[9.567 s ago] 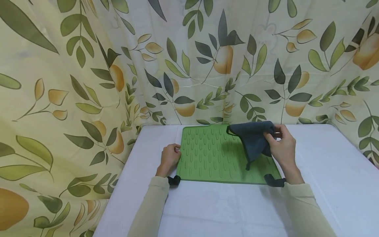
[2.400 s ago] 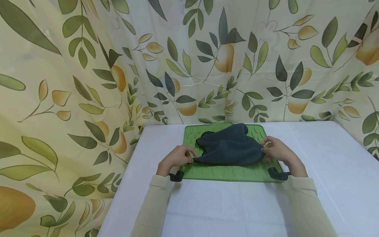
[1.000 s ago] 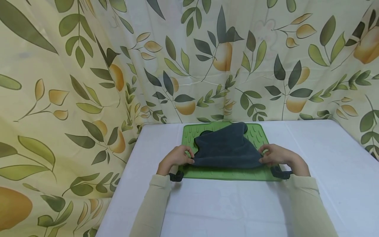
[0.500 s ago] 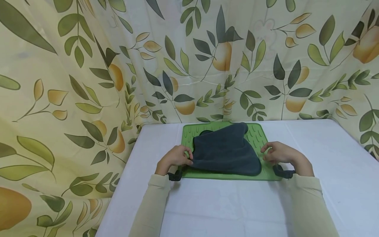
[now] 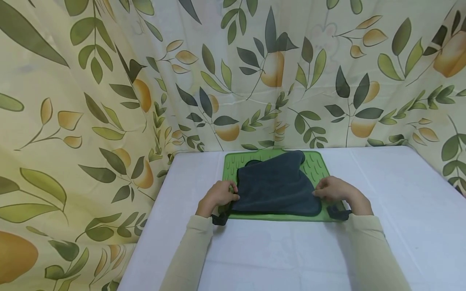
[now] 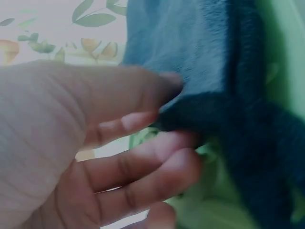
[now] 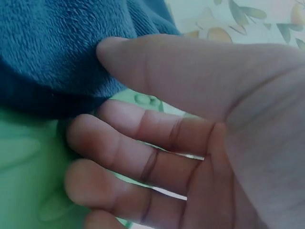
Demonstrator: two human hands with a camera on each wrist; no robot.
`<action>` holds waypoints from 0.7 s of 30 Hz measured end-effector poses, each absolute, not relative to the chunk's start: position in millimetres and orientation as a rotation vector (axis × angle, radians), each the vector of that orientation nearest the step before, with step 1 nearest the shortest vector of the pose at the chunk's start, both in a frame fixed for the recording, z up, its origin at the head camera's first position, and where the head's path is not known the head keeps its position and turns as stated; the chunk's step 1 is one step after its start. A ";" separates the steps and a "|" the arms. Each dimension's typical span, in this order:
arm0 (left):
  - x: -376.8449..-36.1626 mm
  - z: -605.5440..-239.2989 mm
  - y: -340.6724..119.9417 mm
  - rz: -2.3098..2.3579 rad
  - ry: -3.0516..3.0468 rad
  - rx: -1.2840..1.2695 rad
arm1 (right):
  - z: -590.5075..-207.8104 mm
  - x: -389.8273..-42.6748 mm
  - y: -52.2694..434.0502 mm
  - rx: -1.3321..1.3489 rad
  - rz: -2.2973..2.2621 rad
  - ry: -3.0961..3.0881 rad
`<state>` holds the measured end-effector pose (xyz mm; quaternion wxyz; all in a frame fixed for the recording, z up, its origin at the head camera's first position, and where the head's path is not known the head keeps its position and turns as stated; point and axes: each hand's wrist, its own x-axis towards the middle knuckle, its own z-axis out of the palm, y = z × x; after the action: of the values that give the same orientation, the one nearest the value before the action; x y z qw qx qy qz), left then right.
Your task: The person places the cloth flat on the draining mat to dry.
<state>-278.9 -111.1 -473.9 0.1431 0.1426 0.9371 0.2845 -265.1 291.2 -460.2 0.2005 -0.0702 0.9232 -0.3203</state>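
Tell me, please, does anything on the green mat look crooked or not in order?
Yes. The dark cloth lies askew on the green mat: its near edge is straight, but the far part is bunched and a corner sticks up at the back. The left hand and right hand pinch its sides.

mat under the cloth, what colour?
Green mat, with raised oval ridges; clearest in the head view.
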 end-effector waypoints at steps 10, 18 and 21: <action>-280.0 -480.1 -105.5 0.835 2.767 0.419 | -463.6 -267.2 283.8 -0.182 -0.789 2.636; -278.7 -477.6 -107.1 0.816 2.689 0.484 | -462.4 -265.4 292.5 -0.171 -0.833 2.612; -278.4 -477.4 -107.5 0.826 2.670 0.501 | -466.0 -266.4 293.3 -0.151 -0.848 2.599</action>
<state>-278.4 -107.5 -477.4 0.1507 0.1744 0.9296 0.2877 -266.4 293.3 -466.0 0.2005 -0.0539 0.9300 -0.3033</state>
